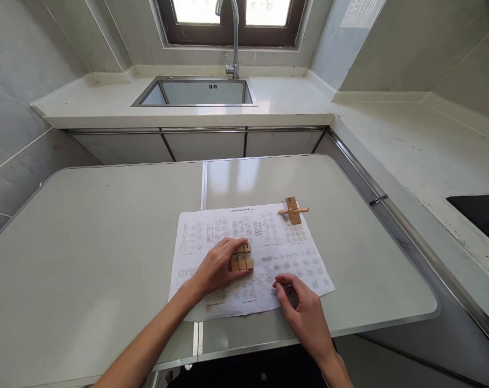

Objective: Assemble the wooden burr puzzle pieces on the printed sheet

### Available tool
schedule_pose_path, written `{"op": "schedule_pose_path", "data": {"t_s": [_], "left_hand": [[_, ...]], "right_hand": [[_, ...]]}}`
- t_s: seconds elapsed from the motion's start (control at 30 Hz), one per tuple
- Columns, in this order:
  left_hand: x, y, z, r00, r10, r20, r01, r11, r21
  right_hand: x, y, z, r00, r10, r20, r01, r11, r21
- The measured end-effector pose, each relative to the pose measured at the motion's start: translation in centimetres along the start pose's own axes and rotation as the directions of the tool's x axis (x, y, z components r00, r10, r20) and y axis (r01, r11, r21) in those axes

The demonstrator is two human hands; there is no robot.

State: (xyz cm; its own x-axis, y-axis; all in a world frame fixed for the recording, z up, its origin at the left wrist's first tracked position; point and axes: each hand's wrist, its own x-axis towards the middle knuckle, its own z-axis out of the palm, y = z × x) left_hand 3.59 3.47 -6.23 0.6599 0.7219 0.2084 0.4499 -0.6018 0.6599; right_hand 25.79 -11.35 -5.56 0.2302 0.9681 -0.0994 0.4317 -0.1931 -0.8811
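A white printed instruction sheet point(269, 242) lies on the pale table point(107, 226). On it my left hand point(218, 267) is closed around a small cluster of wooden puzzle blocks point(243, 257). My right hand point(299, 304) rests at the sheet's near edge, fingers curled in a loose pinch, with nothing visible in them. A separate wooden piece with a peg through it point(293, 210) lies at the sheet's far right corner, away from both hands.
Beyond the table runs a counter with a steel sink point(196, 92) and a tap point(233, 37) under a window. A second counter point(422, 151) runs along the right, with a dark hob point(481, 213) set in it.
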Motion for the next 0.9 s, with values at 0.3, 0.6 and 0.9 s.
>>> {"op": "schedule_pose_path", "data": {"t_s": [0.3, 0.6, 0.9], "left_hand": [[-0.4, -0.8, -1.6, 0.994, 0.109, -0.008, -0.106, 0.984, 0.146], [-0.5, -1.6, -2.2, 0.999, 0.037, -0.018, -0.031, 0.972, 0.235], [-0.5, -1.6, -2.7, 0.999, -0.036, 0.001, 0.036, 0.992, -0.124]], "right_hand": [[0.9, -0.3, 1.0, 0.997, -0.081, 0.015, 0.082, 0.992, -0.094], [2.4, -0.7, 3.5, 0.974, -0.227, 0.019, 0.228, 0.968, -0.102], [3.6, -0.6, 5.1, 0.959, -0.284, -0.014, 0.268, 0.918, -0.294]]}}
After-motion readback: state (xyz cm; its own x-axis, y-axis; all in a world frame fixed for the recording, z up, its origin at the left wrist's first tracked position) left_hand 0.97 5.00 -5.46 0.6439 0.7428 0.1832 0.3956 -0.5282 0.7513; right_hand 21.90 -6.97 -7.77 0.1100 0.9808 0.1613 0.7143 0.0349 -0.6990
